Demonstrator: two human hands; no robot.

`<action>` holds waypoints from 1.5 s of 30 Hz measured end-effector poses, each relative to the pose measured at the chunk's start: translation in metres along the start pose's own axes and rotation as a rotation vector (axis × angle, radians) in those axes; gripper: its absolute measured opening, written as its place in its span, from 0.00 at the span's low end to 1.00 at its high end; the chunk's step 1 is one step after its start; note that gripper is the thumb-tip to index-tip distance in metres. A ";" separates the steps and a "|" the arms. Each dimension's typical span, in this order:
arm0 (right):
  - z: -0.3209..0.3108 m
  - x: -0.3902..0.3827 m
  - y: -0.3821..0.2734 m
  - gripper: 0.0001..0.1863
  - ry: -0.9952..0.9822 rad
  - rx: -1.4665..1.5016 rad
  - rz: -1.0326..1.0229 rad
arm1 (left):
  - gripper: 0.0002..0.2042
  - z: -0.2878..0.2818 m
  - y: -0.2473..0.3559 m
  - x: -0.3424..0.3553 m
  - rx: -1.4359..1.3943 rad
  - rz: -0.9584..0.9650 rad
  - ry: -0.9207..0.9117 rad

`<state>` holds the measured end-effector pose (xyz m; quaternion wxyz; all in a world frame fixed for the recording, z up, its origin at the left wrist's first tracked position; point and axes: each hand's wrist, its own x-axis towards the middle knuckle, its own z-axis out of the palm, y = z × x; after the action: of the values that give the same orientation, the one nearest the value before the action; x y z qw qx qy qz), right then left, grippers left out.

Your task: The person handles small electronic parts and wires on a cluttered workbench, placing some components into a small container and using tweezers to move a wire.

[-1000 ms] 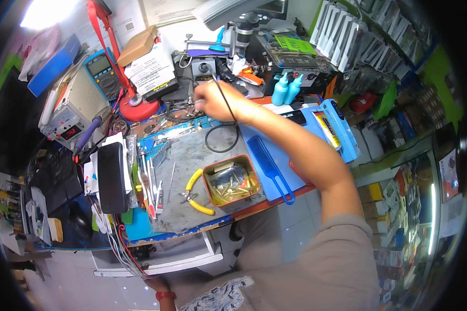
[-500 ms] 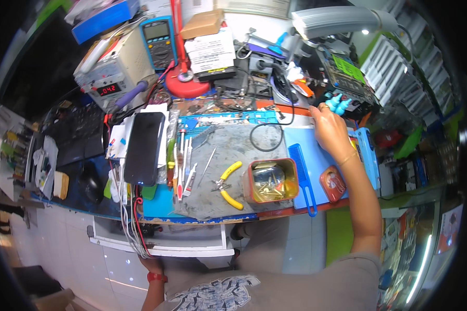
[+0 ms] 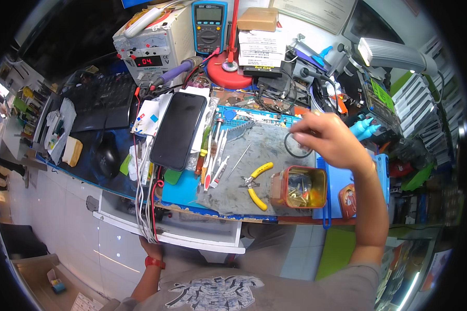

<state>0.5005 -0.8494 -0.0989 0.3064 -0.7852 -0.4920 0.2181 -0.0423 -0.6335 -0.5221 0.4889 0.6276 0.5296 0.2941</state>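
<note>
My right hand (image 3: 329, 137) is above the right part of the grey work mat (image 3: 231, 194), its fingers bent toward the thumb. What they hold, if anything, I cannot make out. Beneath the fingertips shows a loop of black cable (image 3: 291, 154), partly covered by the hand. Closer to me stands a square red tin (image 3: 280, 194) holding small metal parts. Yellow-handled cutting pliers (image 3: 257, 198) lie left of it. My left hand (image 3: 151, 248), below a red wristband, is low beside the open drawer and hanging cables; its fingers are hidden.
A black smartphone (image 3: 179, 132) lies left of several slim tools. A blue comb-shaped brush (image 3: 327, 210) and a red oval tin (image 3: 347, 199) lie at right. Behind stand a multimeter (image 3: 210, 31), a power supply (image 3: 153, 44) and light-blue bottles (image 3: 366, 128). The white drawer (image 3: 192, 238) juts out.
My right hand has moved left and nearer, from beside the light-blue bottles to over the cable loop. The view has shifted and turned; my left hand stays low by the drawer.
</note>
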 end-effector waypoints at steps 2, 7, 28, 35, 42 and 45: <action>0.017 0.039 0.010 0.09 0.032 -0.072 -0.197 | 0.33 0.004 0.001 0.002 -0.184 -0.070 -0.027; 0.069 0.116 0.015 0.11 0.019 -0.405 -0.281 | 0.32 0.010 0.025 -0.001 0.137 0.057 -0.026; -0.040 -0.106 0.016 0.09 0.433 -0.585 0.367 | 0.25 0.011 0.029 -0.001 -0.137 -0.004 -0.052; -0.023 -0.083 0.111 0.07 0.452 -0.788 0.405 | 0.19 0.024 0.041 0.000 -0.169 0.030 0.095; -0.016 -0.062 0.062 0.05 0.388 -0.607 0.070 | 0.23 -0.020 0.052 0.018 -0.270 -0.158 0.484; -0.013 -0.029 0.078 0.06 0.270 -0.532 -0.035 | 0.24 -0.046 0.130 0.031 0.195 0.197 0.554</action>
<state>0.5461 -0.9045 -0.1428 0.1562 -0.8512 -0.5002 -0.0303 -0.0258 -0.5846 -0.3903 0.2326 0.6160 0.6049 0.4478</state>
